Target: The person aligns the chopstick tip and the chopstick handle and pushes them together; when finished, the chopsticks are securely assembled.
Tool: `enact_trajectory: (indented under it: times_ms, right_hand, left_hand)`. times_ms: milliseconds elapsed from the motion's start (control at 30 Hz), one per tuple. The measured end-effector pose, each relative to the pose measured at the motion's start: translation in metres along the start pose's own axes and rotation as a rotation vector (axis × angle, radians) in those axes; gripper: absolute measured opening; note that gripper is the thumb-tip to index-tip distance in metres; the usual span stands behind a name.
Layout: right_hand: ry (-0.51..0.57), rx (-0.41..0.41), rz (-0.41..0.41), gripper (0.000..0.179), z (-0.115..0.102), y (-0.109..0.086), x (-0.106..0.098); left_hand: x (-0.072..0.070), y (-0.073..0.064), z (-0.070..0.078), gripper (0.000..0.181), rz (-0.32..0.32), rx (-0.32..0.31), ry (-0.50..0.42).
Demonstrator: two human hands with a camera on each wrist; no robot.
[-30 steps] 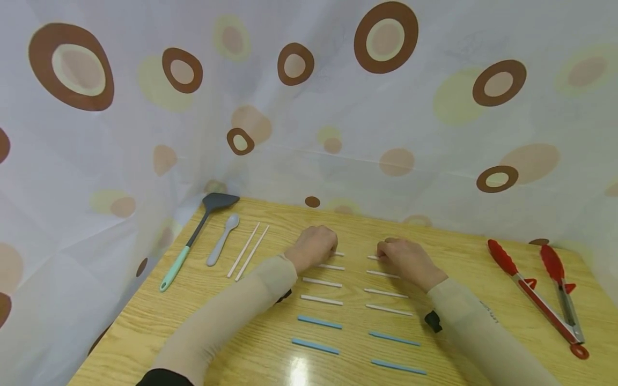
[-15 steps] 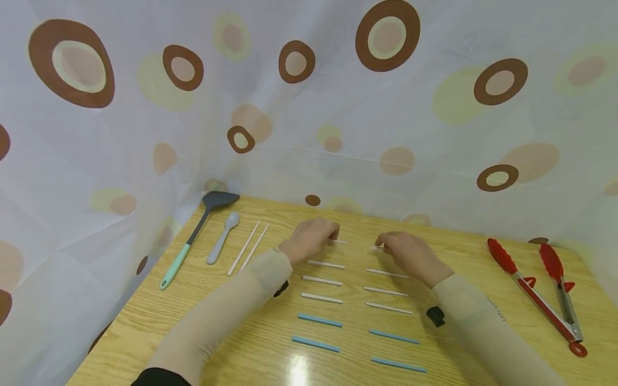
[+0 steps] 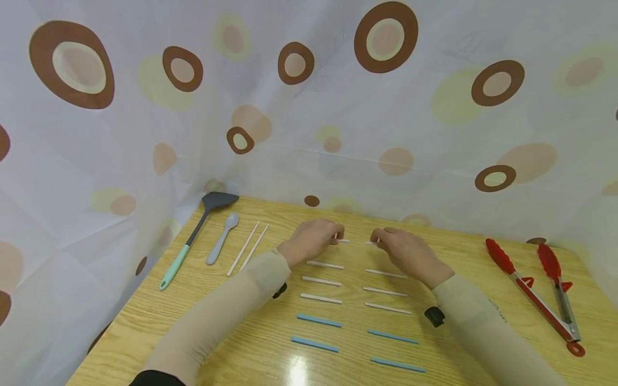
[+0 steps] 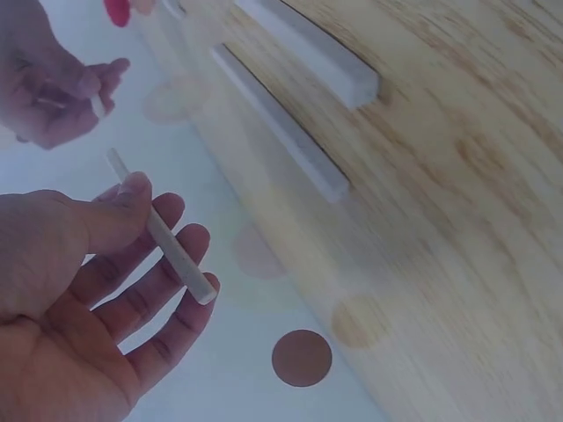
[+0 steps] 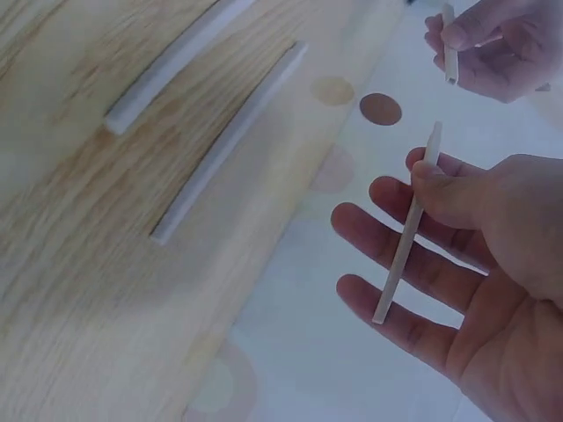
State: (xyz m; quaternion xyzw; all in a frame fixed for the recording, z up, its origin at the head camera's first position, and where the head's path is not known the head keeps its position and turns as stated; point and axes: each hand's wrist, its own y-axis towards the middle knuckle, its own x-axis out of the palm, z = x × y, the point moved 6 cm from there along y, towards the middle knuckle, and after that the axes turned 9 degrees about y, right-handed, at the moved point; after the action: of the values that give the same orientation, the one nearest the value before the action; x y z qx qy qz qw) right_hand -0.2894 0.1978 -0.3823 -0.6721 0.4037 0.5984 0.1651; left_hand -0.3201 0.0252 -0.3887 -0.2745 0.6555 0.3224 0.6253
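Note:
My left hand (image 3: 316, 238) pinches a short white stick (image 4: 180, 255) between thumb and index finger, the other fingers spread behind it. Between the thumb and fingers of my right hand (image 3: 405, 254) is a second white stick (image 5: 406, 237), slimmer, with a narrowed tip. The two sticks point toward each other in the head view, a small gap apart, above the table's far part. Nearer me lie two columns of short sticks: white ones such as the left white stick (image 3: 321, 281) and right white stick (image 3: 384, 291), then blue ones, including a left blue stick (image 3: 319, 320) and right blue stick (image 3: 393, 336).
At the left of the wooden table (image 3: 449, 257) lie a spatula (image 3: 197, 231) with a mint handle, a grey spoon (image 3: 222, 241) and two long white sticks (image 3: 243, 248). Red-tipped tongs (image 3: 538, 300) lie spread at the right. A dotted curtain (image 3: 338, 107) hangs behind.
Both hands have lifted the farthest pair of white sticks off the table and moved slightly away from me. The sticks' facing ends have come closer together. Everything else lies as before.

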Motion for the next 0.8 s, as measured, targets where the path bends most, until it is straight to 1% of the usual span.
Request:
enact_trajectory:
  times_ms: [167, 300, 567, 800]
  right_hand:
    - [0.043, -0.033, 0.037, 0.014, -0.009, 0.005, -0.006]
    - [0.052, -0.054, 0.054, 0.013, -0.016, 0.007, -0.009]
    - [0.056, -0.036, 0.055, 0.012, -0.019, 0.008, -0.008]
    - [0.053, -0.05, 0.06, 0.012, -0.021, 0.008, -0.008]
  left_hand:
    - [-0.007, -0.001, 0.005, 0.014, 0.011, 0.017, 0.003]
    - [-0.01, -0.002, 0.008, 0.016, 0.023, 0.04, 0.016]
    - [-0.012, -0.002, 0.011, 0.016, 0.058, 0.054, 0.046]
    - [-0.012, -0.002, 0.013, 0.016, 0.067, 0.059, 0.056]
